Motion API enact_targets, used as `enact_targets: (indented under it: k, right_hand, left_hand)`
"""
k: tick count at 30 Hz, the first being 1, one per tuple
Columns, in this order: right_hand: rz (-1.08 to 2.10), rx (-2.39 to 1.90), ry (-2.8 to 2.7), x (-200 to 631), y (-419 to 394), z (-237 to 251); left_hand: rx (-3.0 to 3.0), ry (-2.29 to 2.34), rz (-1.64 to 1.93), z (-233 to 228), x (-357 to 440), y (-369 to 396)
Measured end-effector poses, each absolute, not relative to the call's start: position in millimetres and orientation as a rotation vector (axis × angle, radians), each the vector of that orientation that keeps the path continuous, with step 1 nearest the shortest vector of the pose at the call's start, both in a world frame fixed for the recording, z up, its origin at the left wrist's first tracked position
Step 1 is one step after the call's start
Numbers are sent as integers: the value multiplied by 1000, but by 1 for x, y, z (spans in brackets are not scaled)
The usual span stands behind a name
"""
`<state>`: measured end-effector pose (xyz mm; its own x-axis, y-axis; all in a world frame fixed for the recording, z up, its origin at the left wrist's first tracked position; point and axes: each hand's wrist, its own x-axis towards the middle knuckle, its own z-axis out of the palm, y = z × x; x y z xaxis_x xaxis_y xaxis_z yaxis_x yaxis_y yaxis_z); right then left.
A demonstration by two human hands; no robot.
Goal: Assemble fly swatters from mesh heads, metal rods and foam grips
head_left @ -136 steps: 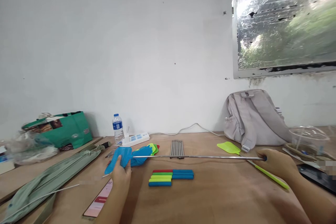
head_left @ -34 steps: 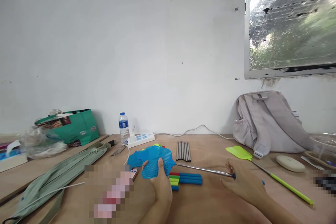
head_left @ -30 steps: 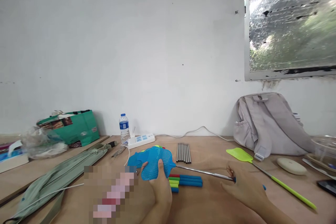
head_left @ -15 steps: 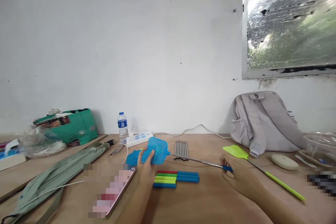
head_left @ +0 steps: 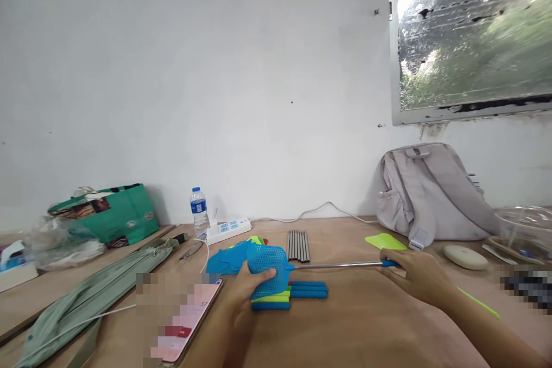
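Observation:
A blue fly swatter (head_left: 272, 267) with a metal shaft is held level across the table between both hands. My left hand (head_left: 248, 290) grips its perforated head, thumb on top. Around the blue handle end, at the far end of the shaft, the fingers of my right hand (head_left: 409, 276) are closed. Under and beside the head lie blue, green and red handle tubes (head_left: 308, 289) in rows. More blue swatter heads (head_left: 228, 259) rest left of my left hand, with bits of yellow-green and red behind. Several metal rods (head_left: 298, 246) lie side by side beyond the shaft.
A yellow-green fly swatter (head_left: 385, 241) lies at right, partly hidden by my right arm. A phone (head_left: 194, 322) is at front left. Behind stand a water bottle (head_left: 199, 210), a power strip (head_left: 228, 230), a green bag (head_left: 125, 215) and a grey backpack (head_left: 431, 195).
The blue swatter has shifted right and its head has come down nearer the table. My right hand has moved right and slightly up. More of the blue heads behind shows now.

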<state>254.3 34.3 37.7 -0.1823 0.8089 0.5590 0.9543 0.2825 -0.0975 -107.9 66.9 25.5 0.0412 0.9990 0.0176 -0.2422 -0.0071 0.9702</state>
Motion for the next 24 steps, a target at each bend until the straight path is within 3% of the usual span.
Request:
enact_targets:
  k: [11, 17, 24]
  right_hand:
    - [-386, -1778, -1949, 240, 26, 47]
    - [-331, -1514, -2176, 208, 24, 33]
    - [-175, -1497, -2159, 199, 18, 30]
  left_hand:
    - [1116, 1136, 1411, 40, -105, 55]
    - [1367, 924, 1184, 62, -66, 23]
    - [1338, 1022, 1340, 54, -63, 28]
